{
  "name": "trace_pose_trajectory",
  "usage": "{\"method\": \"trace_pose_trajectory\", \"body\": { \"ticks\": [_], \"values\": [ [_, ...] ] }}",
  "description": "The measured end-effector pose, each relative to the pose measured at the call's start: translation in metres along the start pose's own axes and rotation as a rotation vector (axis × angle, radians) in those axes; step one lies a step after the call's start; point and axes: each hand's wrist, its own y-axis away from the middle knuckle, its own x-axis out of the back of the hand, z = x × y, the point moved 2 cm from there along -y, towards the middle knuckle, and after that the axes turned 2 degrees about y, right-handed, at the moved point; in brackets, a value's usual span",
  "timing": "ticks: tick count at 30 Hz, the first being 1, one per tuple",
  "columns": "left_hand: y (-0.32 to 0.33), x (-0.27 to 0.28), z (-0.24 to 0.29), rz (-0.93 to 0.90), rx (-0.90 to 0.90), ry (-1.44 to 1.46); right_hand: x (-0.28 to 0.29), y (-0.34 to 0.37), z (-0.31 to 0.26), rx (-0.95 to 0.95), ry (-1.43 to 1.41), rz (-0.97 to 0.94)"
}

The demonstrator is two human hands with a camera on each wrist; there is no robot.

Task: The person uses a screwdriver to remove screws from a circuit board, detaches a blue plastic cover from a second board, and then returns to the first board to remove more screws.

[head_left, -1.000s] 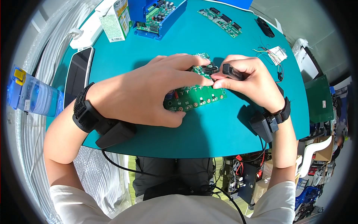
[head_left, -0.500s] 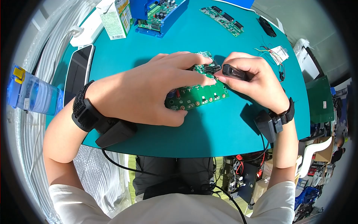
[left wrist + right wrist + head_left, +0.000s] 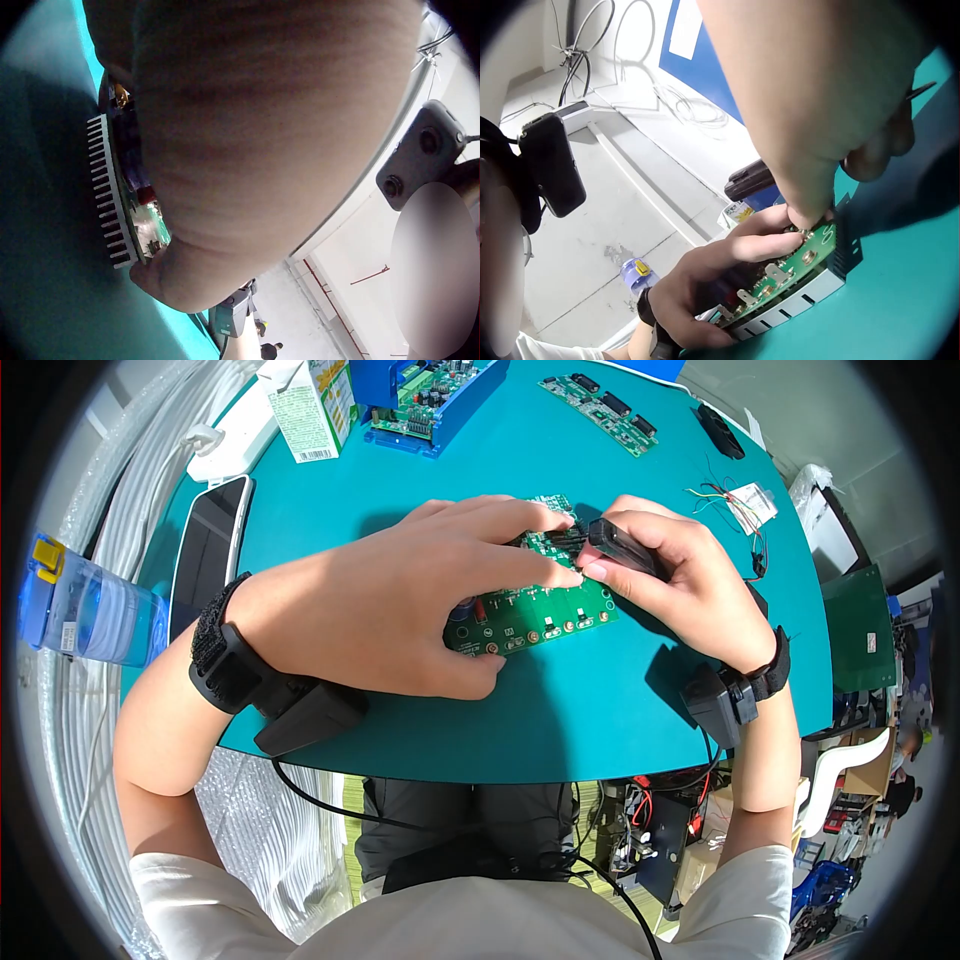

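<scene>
A green circuit board (image 3: 590, 600) lies on the table, its underside fitted with a finned metal heat sink (image 3: 112, 199). My left hand (image 3: 435, 600) spans the board from above and holds it, the thumb at the near edge and two fingertips near the right end. Between thumb and fingers, my right hand (image 3: 680, 565) grips a black-handled tool (image 3: 622, 548) close over the board's right end. What the tool's working end touches is hidden behind the fingers. Black wires or leads (image 3: 568, 541) show beside it.
Behind the hands stand a blue housing with a board inside (image 3: 430, 410), a second circuit board (image 3: 600, 415) and a carton (image 3: 305, 415). A phone (image 3: 210, 550) and water bottle (image 3: 100, 605) are at left. Loose wires (image 3: 745, 510) and a black object (image 3: 720, 430) lie at right.
The black-handled tool has tilted, its top end shifting slightly up and left over the board. My left hand keeps its place on the board.
</scene>
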Motion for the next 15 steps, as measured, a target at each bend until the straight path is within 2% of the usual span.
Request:
{"method": "trace_pose_trajectory", "body": {
  "ticks": [5, 15],
  "values": [
    [-0.0012, -0.0002, 0.0008, 0.005, -0.01, -0.007, 0.0044, 0.0016, 0.0011, 0.11, 0.128, 0.002],
    [-0.0024, 0.0015, 0.0023, -0.028, 0.017, -0.015, 0.0063, 0.0022, -0.0084, 0.101, 0.205, -0.01]
  ]
}}
